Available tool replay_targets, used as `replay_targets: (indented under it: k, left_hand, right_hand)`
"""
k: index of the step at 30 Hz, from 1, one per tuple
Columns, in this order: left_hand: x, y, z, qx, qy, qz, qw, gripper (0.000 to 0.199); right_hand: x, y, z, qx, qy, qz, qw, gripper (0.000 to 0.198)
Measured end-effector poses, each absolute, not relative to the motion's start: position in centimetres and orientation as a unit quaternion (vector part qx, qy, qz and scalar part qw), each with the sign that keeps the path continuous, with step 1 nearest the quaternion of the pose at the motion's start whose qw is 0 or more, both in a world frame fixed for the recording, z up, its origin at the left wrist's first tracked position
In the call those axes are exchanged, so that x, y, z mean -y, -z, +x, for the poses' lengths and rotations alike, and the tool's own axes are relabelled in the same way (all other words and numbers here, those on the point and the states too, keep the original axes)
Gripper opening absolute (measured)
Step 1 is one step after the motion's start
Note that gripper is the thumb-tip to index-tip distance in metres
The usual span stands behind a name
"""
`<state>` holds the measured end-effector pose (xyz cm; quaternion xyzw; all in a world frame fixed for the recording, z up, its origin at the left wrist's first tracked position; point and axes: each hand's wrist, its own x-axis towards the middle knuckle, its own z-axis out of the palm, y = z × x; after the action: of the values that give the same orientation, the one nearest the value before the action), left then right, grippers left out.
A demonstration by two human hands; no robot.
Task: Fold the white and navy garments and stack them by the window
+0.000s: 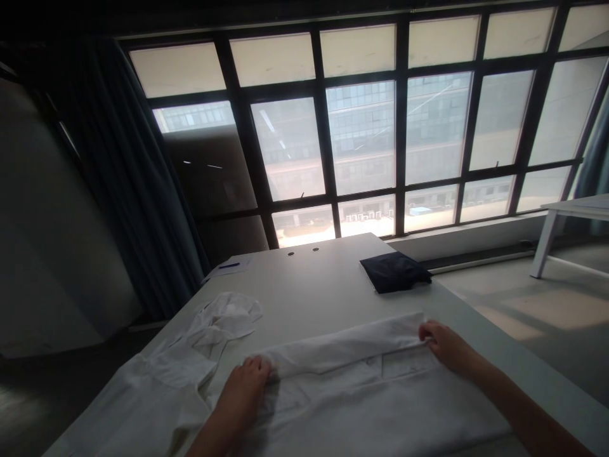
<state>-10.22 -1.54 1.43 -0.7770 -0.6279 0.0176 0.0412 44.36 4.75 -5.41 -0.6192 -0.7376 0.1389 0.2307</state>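
A white cloth garment (352, 393) lies spread across the near part of the table, with a long band folded over along its far side. At the band's right end, my right hand (442, 343) pinches the fabric edge between thumb and fingers. My left hand (247, 381) is closed over the left end of the same band, its fingers curled on the cloth and the thumb largely hidden. To the left lies more crumpled white fabric (176, 374); whether it belongs to the same garment I cannot tell.
A dark navy folded cloth (396, 271) lies near the right edge of the white table (304, 289). Far left are papers with a blue pen (229, 265). Large windows (361, 139) and a dark curtain (128, 184) stand behind; another white table (549, 235) is at right.
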Motion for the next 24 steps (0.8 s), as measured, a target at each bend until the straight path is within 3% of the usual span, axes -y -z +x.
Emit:
replay_targets:
  k: [6,11,16,24]
  left_hand:
    - [2.2,1.1,-1.8,0.537,0.138,-0.832,0.026,0.044]
    - [0.7,3.4,-1.6,0.523,0.187,-0.832,0.007,0.032]
    - [0.4,3.7,-2.4,0.511,0.224,-0.83,-0.012,0.019]
    - [0.4,3.6,-2.0,0.488,0.264,-0.832,-0.02,0.02]
  right_hand:
    - [-4.8,6.0,43.2,0.728,-0.101,-0.642,0.218,0.018]
    - [-4.4,6.1,43.4,0.731,-0.113,-0.628,0.241,0.009]
    - [-5.4,8.1,44.2,0.719,-0.107,-0.628,0.276,0.019]
    - [-5.8,8.9,44.6,0.705,-0.127,-0.619,0.322,0.031]
